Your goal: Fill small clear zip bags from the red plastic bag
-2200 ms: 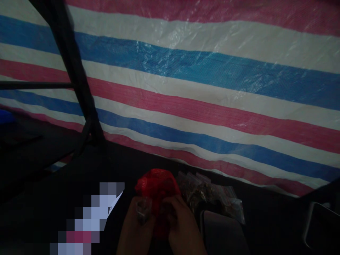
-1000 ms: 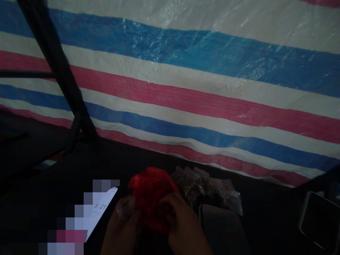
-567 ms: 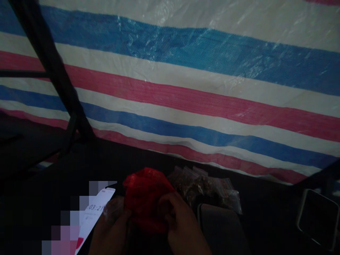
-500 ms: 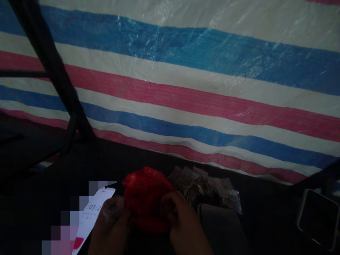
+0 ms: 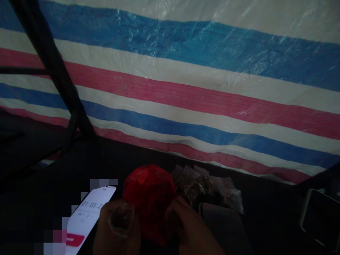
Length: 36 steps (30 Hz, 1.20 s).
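Observation:
A crumpled red plastic bag (image 5: pixel 150 198) lies between my hands at the bottom centre. My left hand (image 5: pixel 114 230) is closed around a small clear plastic bag (image 5: pixel 122 219), whose mouth stands open. At the right edge of the red bag, my right hand (image 5: pixel 186 225) has its fingers curled together; what they hold, if anything, is too dark to make out. Just behind it, several small clear zip bags (image 5: pixel 204 184) with dark brownish contents are heaped.
A lit phone (image 5: pixel 91 209) showing a timer lies left of my left hand. Right of my right hand is a dark, rounded flat object (image 5: pixel 223 223). A pale-rimmed dark object (image 5: pixel 320 216) sits far right. Behind hangs a striped sheet (image 5: pixel 186 95), with a dark frame (image 5: pixel 53 67) at left.
My left hand has moved right, and the small clear bag in it now shows its open mouth. The red bag looks fuller and rounder. My right hand has shifted slightly right.

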Each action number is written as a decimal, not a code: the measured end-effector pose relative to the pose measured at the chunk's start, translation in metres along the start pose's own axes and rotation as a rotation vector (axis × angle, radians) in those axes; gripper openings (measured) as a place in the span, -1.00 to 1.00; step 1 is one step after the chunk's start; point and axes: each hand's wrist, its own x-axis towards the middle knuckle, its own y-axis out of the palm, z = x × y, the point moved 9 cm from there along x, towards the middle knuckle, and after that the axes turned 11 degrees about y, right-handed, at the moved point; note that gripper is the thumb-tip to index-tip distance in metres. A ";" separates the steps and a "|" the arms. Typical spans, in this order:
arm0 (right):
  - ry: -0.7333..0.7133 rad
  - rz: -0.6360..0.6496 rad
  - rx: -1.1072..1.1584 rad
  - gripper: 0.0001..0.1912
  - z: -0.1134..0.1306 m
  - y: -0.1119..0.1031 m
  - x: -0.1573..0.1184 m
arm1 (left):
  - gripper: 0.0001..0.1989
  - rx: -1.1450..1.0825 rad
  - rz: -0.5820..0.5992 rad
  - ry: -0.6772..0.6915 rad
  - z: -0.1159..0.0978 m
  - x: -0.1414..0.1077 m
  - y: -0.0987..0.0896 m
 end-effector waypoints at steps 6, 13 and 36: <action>0.058 0.026 0.139 -0.43 -0.009 0.001 0.000 | -0.66 -0.016 0.064 0.070 0.008 0.002 0.014; 0.028 -0.002 0.422 -0.55 -0.012 -0.017 0.000 | -0.73 0.061 0.141 0.495 0.003 0.002 0.031; -0.173 -0.499 0.247 -0.59 0.022 -0.028 0.006 | -0.74 0.012 0.300 0.418 0.006 0.001 0.052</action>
